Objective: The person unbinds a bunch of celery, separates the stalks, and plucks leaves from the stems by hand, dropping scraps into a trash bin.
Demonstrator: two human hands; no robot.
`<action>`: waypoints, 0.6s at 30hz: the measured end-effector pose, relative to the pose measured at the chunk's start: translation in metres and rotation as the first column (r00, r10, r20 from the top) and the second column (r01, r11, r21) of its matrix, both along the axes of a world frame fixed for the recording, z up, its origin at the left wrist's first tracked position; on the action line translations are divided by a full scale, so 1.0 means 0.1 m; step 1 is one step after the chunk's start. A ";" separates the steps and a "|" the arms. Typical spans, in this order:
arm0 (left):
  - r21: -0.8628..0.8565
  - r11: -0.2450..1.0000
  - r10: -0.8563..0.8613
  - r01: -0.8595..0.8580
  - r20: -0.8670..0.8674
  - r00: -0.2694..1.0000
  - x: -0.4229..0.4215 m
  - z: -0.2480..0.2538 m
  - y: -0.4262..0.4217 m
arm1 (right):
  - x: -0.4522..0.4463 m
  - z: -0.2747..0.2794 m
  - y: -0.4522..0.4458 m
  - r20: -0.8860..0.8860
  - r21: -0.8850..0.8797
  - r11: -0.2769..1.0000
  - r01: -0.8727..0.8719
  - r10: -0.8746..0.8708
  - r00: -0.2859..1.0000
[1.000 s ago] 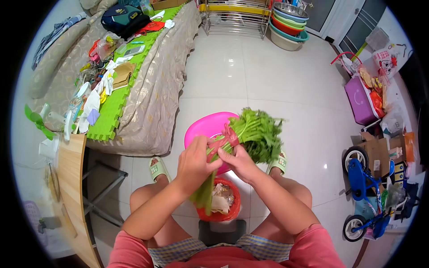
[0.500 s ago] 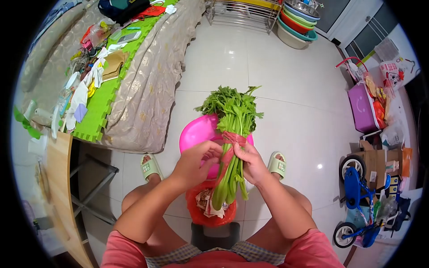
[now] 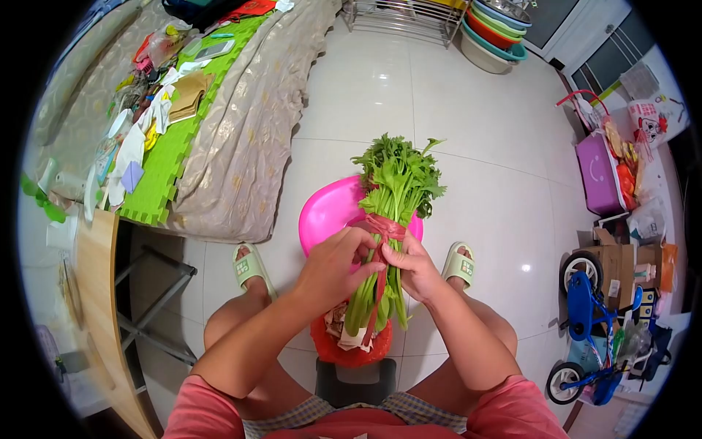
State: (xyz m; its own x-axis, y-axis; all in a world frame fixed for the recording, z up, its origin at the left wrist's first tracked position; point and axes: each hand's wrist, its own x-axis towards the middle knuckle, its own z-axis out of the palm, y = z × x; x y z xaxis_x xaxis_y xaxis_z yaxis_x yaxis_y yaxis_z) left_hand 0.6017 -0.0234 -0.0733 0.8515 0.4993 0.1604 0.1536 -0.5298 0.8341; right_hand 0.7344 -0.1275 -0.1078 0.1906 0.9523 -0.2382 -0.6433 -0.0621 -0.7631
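Note:
A leafy bunch of celery (image 3: 401, 179) points away from me, its stalks toward my body, above the pink basin and the red-bagged bin. A red plastic tie (image 3: 385, 226) wraps around the stalks, and a loose end hangs down along them. My right hand (image 3: 413, 269) grips the bunch from the right, thumb on top just below the tie. On the other side, my left hand (image 3: 340, 263) is curled at the tie, its fingers and thumb at the red strip; the exact fingertip contact is partly hidden.
Below the celery are the pink basin (image 3: 322, 212) and a bin lined with a red bag (image 3: 344, 355) holding scraps. A cloth-covered bed (image 3: 227, 146) stands left, beside a wooden board (image 3: 99, 293). A blue child's bike (image 3: 585, 322) and purple box (image 3: 601, 175) line the right.
The celery and both hands have shifted slightly right in view. My left hand has closed in on the tie, and the loose red end now hangs straighter down the stalks.

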 end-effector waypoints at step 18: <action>-0.756 0.655 0.002 -0.020 -0.025 1.000 -0.06 -0.15 0.21 | 0.00 -0.04 -0.02 -0.211 -0.127 0.992 -0.005 -0.022 0.977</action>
